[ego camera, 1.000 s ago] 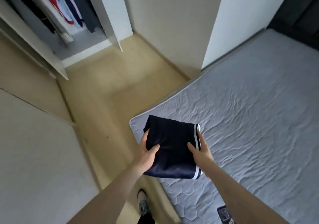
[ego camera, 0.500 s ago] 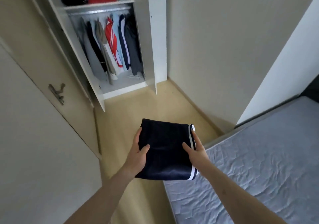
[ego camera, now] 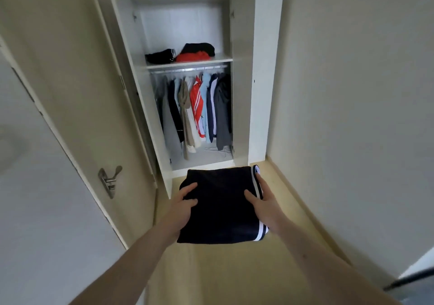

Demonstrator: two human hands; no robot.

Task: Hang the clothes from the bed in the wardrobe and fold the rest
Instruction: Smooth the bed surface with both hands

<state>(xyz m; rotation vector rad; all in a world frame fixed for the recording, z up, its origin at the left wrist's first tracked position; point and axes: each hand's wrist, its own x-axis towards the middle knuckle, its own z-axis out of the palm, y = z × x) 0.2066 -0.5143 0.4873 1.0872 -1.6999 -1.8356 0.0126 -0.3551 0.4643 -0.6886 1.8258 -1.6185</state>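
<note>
Two bare forearms reach forward, and between them the person carries a folded dark garment (ego camera: 223, 208) with white stripes along its right edge, held in the air over the floor (ego camera: 234, 272) just in front of the open wardrobe (ego camera: 243, 93). The left hand (ego camera: 182, 207) grips the garment's left side, thumb on top and fingers curled beneath; the right hand (ego camera: 264, 199) grips the striped right side, thumb on top and fingers along the edge. Left of the wardrobe stands a door with a metal handle (ego camera: 109, 181). Inside the wardrobe, hanging clothes (ego camera: 199, 110) fill the rail, among them a red jacket with white stripes. On the shelf (ego camera: 187, 63) above the rail lie folded clothes (ego camera: 180, 53), black and red.
</note>
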